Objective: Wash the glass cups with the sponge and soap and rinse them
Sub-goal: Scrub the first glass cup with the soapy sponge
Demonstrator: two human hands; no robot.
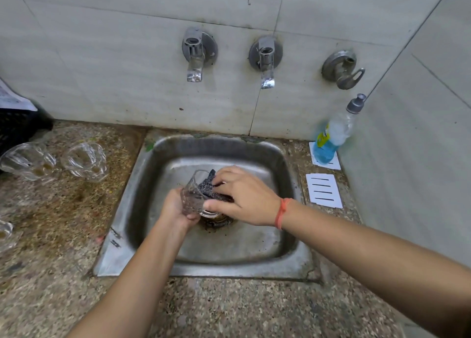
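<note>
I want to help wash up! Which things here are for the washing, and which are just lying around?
For the job:
glass cup in the left hand
sponge in the right hand
soap bottle
sink
left tap, middle tap
counter cup, second counter cup

Just lying about:
white slotted tray
black basket
paper

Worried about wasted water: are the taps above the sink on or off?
Off. No stream falls from the left tap, the middle tap or the right tap, and no running water shows in the sink.
</note>
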